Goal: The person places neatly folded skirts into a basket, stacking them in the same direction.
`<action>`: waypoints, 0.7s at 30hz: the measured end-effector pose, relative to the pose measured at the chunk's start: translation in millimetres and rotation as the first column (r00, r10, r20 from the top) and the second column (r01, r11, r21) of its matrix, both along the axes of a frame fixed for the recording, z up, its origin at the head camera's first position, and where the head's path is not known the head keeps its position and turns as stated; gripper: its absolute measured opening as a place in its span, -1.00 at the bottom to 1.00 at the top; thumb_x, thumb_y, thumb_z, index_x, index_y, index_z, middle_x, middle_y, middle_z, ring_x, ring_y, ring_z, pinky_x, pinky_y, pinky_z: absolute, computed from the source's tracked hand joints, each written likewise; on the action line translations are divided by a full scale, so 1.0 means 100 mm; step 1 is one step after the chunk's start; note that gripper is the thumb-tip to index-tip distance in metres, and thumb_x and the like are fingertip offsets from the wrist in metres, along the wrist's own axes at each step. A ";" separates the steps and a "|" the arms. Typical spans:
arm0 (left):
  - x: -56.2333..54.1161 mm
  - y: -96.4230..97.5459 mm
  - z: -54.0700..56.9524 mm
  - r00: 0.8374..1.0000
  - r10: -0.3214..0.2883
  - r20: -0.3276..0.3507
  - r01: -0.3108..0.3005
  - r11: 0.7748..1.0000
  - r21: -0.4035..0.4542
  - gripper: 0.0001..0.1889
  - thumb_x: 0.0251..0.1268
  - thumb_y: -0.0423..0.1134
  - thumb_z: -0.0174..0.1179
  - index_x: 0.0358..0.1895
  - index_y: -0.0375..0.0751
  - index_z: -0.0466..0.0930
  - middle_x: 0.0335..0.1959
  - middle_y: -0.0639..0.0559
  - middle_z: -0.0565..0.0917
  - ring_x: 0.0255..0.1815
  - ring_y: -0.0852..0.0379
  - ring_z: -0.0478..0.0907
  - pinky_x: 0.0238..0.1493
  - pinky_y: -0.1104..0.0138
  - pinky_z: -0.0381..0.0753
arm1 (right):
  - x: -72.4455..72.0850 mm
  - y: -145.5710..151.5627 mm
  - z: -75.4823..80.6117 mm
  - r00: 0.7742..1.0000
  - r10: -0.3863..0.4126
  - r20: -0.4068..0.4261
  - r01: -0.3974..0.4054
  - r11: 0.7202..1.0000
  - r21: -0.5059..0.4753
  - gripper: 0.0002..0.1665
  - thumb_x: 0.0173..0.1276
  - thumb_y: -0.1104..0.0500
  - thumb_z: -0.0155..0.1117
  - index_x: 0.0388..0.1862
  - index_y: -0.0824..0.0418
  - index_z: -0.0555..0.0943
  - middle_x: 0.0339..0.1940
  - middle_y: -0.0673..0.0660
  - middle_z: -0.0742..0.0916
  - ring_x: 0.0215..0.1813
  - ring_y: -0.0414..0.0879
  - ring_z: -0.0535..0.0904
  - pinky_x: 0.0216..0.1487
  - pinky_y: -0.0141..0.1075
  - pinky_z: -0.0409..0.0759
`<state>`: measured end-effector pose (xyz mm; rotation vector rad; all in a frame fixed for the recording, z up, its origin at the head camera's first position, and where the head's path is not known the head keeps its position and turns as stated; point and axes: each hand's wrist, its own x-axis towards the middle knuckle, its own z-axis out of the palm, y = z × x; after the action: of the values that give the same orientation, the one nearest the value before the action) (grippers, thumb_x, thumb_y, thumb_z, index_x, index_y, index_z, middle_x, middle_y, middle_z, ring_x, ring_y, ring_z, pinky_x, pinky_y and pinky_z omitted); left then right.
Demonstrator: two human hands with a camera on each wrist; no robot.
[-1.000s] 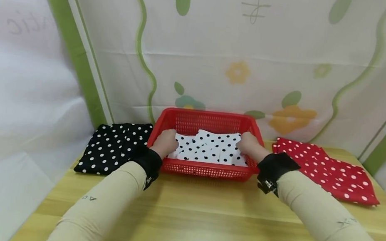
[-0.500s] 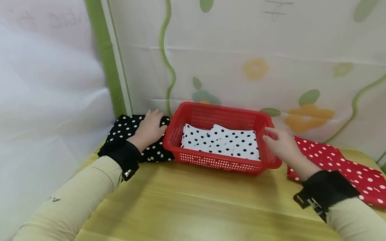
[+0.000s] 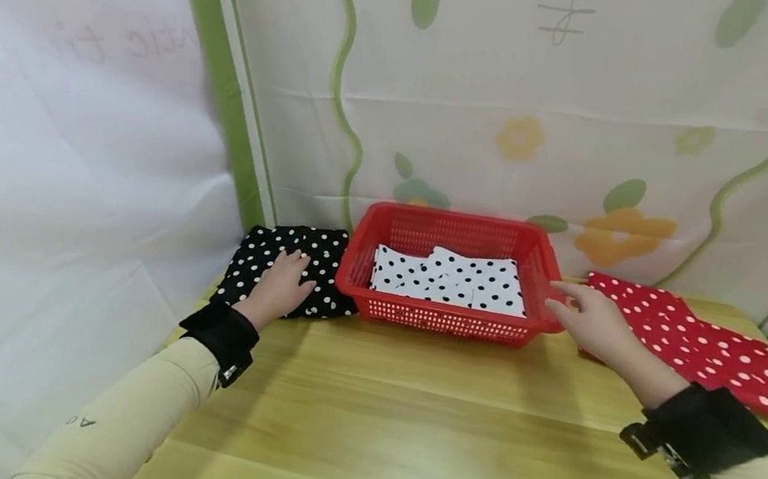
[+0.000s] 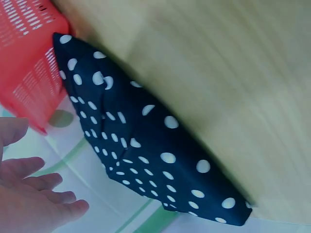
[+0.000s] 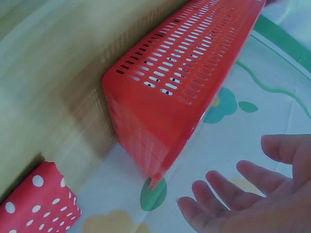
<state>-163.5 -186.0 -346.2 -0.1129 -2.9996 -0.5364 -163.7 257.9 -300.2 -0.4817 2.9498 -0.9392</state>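
Observation:
A folded white cloth with black dots (image 3: 449, 277) lies inside a red plastic basket (image 3: 447, 319). My left hand (image 3: 278, 286) hovers over a folded black cloth with white dots (image 3: 328, 260) to the left of the basket. In the left wrist view, its fingers (image 4: 43, 182) are spread and apart from that cloth. Beside the basket's right rim is my right hand (image 3: 597, 323), holding nothing. Its relaxed fingers (image 5: 221, 187) show a gap from the basket in the right wrist view. A folded red cloth with white dots (image 3: 706, 345) lies beyond this hand.
Everything stands on a light wooden table (image 3: 393, 417). Right behind the basket hangs a white curtain (image 3: 441, 115) with flowers and green vines. Another white fabric wall (image 3: 61, 180) rises along the left side.
Both hands have come out of the basket and let go of the white dotted cloth. The left hand moved left over the black cloth; the right moved right past the rim. The view shifted.

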 end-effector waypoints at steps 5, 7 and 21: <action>0.00 -0.03 -0.13 1.000 0.000 -0.004 0.000 1.000 0.004 -0.46 0.49 -0.25 0.01 0.36 -0.59 0.22 0.42 -0.50 0.14 0.45 -0.44 -0.02 0.34 -0.21 0.11 | 0.11 0.11 -0.02 0.999 -0.001 -0.048 0.001 1.000 0.016 -0.30 0.50 0.05 0.10 0.38 0.54 0.25 0.24 0.52 0.44 0.09 0.33 0.40 0.00 0.19 0.47; 0.02 -0.04 -0.20 1.000 -0.001 0.003 0.001 1.000 0.007 -0.46 0.49 -0.25 0.00 0.35 -0.59 0.22 0.41 -0.52 0.15 0.44 -0.46 -0.01 0.33 -0.22 0.13 | 0.17 0.14 -0.05 0.998 -0.005 -0.066 0.007 1.000 0.023 -0.32 0.50 0.09 0.11 0.37 0.55 0.25 0.22 0.52 0.46 0.05 0.32 0.45 -0.03 0.17 0.50; 0.03 -0.19 -0.52 0.994 -0.022 0.110 0.025 0.999 -0.030 -0.41 0.53 -0.15 -0.03 0.41 -0.52 0.16 0.45 -0.49 0.07 0.45 -0.47 -0.09 0.29 -0.33 0.07 | 0.44 0.29 -0.32 0.990 -0.001 -0.140 0.003 1.000 0.018 -0.43 0.43 0.20 0.20 0.26 0.57 0.38 0.19 0.56 0.50 0.23 0.45 0.38 0.11 0.30 0.40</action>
<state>-160.9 -204.5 -398.5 -0.1249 -3.1177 -0.5142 -119.9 286.5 -332.6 -0.5671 3.0806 -0.9143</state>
